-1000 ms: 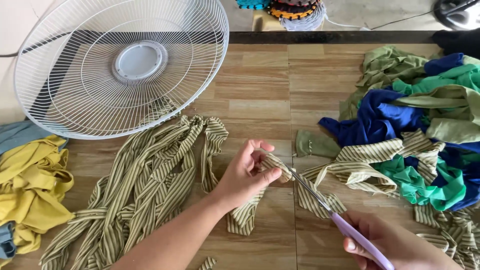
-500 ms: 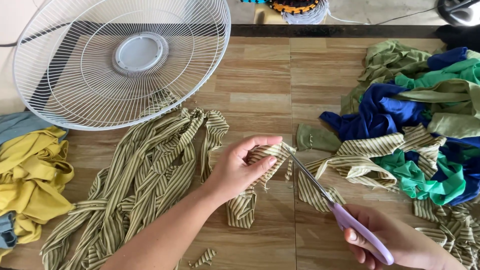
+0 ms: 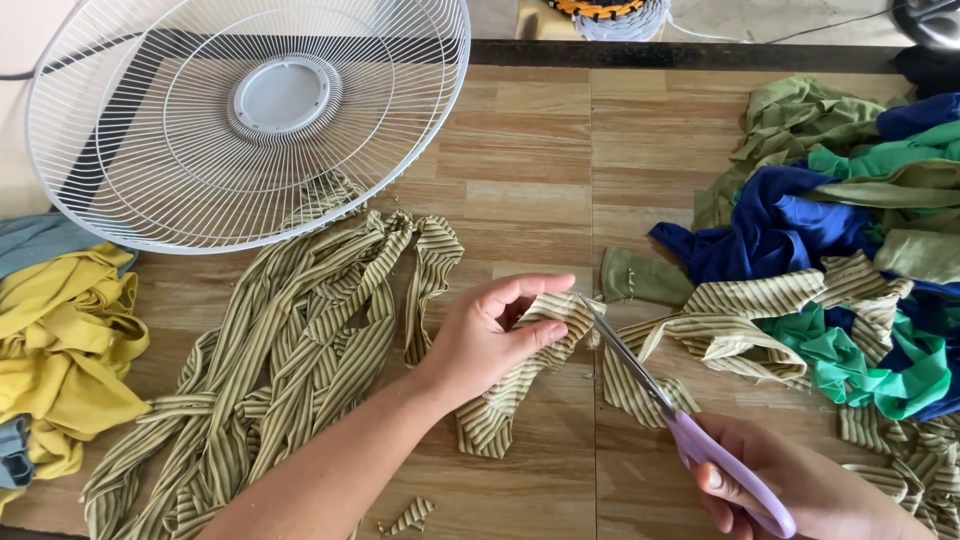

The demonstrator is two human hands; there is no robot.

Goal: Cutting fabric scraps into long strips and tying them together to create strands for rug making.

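Lilac-handled scissors (image 3: 690, 440) sit gripped in my right hand (image 3: 800, 495) at the floor's near edge; my left fingers (image 3: 525, 335) pinch a striped strip (image 3: 520, 375) mid-floor. Many cut strips (image 3: 290, 350) lie left; an uncut fabric heap (image 3: 840, 230) waits right.

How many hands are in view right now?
2. The left hand pinches a striped strip at mid-table. The right hand, bottom right, holds purple-handled scissors whose blade tips reach the strip's end. No other person's hands show.
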